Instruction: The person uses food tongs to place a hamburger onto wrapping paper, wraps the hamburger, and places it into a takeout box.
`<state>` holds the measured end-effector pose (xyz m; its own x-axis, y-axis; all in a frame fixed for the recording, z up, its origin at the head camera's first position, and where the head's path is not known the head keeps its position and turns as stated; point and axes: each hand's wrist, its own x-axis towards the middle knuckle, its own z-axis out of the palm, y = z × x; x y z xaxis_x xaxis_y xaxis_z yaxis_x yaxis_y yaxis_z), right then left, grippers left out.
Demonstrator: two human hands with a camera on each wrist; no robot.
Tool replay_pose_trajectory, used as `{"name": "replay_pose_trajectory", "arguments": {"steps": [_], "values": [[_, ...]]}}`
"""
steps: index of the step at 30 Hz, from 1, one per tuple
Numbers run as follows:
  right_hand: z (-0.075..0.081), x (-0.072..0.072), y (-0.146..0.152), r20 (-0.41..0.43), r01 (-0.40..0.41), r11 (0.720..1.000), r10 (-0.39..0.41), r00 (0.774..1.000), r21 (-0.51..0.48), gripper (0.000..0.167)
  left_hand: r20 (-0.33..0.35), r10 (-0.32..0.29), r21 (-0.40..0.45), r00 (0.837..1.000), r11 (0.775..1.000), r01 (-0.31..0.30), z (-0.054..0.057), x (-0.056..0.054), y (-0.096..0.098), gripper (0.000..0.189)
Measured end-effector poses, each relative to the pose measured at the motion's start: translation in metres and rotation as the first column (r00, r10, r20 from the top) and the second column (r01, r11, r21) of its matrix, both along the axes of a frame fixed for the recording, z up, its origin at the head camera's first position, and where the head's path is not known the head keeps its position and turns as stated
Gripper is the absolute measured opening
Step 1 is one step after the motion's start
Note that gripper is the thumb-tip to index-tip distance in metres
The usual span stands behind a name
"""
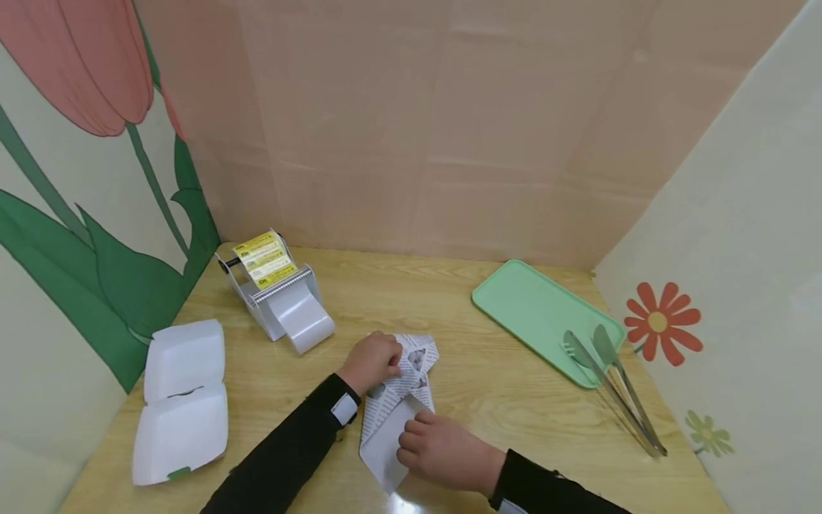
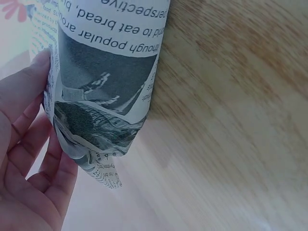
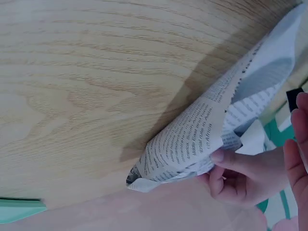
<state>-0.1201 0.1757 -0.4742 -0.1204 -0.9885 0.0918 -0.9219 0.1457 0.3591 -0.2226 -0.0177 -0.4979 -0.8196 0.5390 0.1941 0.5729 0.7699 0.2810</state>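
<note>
A newsprint-patterned sheet of wrapping paper (image 1: 389, 421) is folded into a long, narrow packet at the front middle of the table. My left hand (image 1: 372, 362) grips the packet's left side near its far end. In the left wrist view, the thumb (image 2: 30, 84) lies along the paper and the fingers curl behind it. The far end is pinched to a crumpled tip. My right hand (image 1: 443, 451) hovers by the near, open flap, its fingers loosely bent. In the right wrist view those fingers (image 3: 293, 163) show apart from the paper. Anything inside the packet is hidden.
A label dispenser (image 1: 276, 289) with a yellow-and-white roll stands back left. An opened white clamshell box (image 1: 183, 435) lies at the left. At the right, metal tongs (image 1: 619, 400) rest across a green tray (image 1: 526, 307). Walls border the table's back and sides.
</note>
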Motion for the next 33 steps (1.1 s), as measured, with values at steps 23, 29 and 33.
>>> {"name": "replay_pose_trajectory", "arguments": {"steps": [23,29,33], "values": [[-0.039,0.01,0.003,-0.041,0.07,0.989,-0.065,0.997,0.131,0.027,0.082,0.039,0.012,0.996,0.999,-0.04,0.002,0.001,-0.001,0.039],[-0.043,0.006,0.003,-0.083,0.123,0.982,-0.112,0.99,0.14,0.02,0.071,0.034,0.018,0.997,0.999,-0.035,-0.001,0.0,-0.001,0.04],[-0.043,0.001,0.0,-0.061,0.102,0.987,-0.095,0.994,0.122,0.012,0.07,0.036,0.016,0.997,0.999,-0.037,0.0,0.0,-0.001,0.04]]}}
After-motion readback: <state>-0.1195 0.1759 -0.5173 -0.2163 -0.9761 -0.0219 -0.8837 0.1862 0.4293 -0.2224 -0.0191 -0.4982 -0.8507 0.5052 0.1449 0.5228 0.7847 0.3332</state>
